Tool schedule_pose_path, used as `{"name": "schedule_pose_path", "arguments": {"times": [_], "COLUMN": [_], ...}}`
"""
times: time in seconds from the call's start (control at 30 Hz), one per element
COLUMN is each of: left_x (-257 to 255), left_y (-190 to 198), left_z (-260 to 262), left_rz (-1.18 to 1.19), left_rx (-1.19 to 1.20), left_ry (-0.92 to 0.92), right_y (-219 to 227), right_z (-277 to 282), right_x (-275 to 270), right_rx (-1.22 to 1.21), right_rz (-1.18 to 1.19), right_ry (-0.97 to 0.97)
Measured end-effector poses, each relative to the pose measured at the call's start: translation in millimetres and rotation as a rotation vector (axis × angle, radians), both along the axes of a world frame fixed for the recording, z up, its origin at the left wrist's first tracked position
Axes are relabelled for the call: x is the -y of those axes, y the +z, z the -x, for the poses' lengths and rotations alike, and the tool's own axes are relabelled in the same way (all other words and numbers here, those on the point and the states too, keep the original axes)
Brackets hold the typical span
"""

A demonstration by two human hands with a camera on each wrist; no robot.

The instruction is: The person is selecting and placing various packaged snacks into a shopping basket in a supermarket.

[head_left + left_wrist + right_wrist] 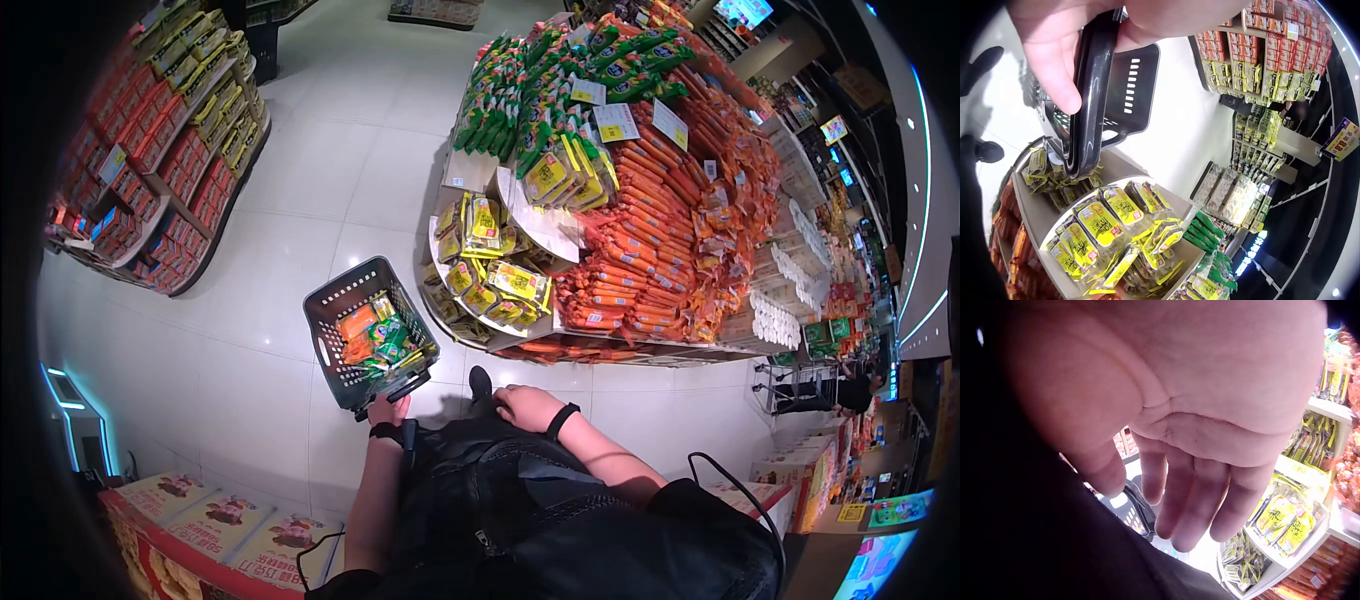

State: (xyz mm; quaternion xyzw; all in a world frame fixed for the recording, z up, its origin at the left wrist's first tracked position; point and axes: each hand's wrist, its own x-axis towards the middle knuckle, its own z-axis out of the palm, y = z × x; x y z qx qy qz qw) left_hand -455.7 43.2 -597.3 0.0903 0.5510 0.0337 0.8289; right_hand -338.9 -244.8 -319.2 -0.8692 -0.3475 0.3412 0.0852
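My left hand grips the handle of a dark plastic basket, fingers curled round it. Inside the basket lie orange packs and green packs. My right hand hangs by the front of the dark clothing, holding nothing; in the right wrist view its fingers are loosely bent, with the palm showing. Beyond the basket, yellow-labelled packs lie on the rounded end shelf of a display.
Orange packs and green packs are heaped on the display at right. A shelf of red boxes stands at left. Printed cartons are at lower left. Someone in dark clothes stands by a cart at far right.
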Motion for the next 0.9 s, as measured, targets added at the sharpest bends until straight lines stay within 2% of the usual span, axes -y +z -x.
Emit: {"name": "schedule_pose_path", "arguments": {"times": [0.1,0.23,0.37,0.4,0.47,0.5,0.57,0.63,0.7,0.8,0.9], "left_x": [-5.0,-7.9,-14.6,-14.7,-18.3,-20.1,-23.1,-14.6,3.7,5.2,6.1], "left_y": [-16.7,-25.0,-60.7,-46.9,-43.2,-43.1,-57.9,-34.3,2.2,-16.8,-17.6], "left_z": [4.7,7.8,14.8,13.9,16.5,18.5,24.9,20.2,8.2,3.6,-6.3], "left_rz": [0.055,-0.006,0.003,-0.028,0.019,0.043,-0.053,-0.072,-0.122,-0.07,-0.067], "left_rx": [0.055,0.039,-0.055,-0.1,-0.095,-0.09,-0.107,-0.102,-0.148,-0.118,-0.119], "left_ry": [0.026,-0.002,0.002,-0.005,0.014,0.023,-0.024,-0.012,-0.059,-0.135,-0.161], "right_y": [0.2,5.5,14.4,20.8,29.5,34.7,40.9,38.5,53.5,48.6,71.2], "right_z": [-11.3,-30.0,-55.6,-64.2,-84.4,-94.9,-118.7,-137.9,-159.9,-193.4,-213.0], "right_x": [10.0,28.0,58.8,66.9,86.4,96.1,117.7,143.1,161.3,193.7,211.8], "right_rx": [-0.008,-0.011,0.009,0.023,0.077,0.101,0.138,0.277,0.27,0.376,0.458], "right_rz": [0.025,0.017,-0.136,-0.169,-0.21,-0.23,-0.232,-0.476,-0.57,-0.564,-0.516], "right_ry": [-0.006,-0.03,-0.088,-0.102,-0.135,-0.161,-0.239,-0.3,-0.346,-0.344,-0.338]}}
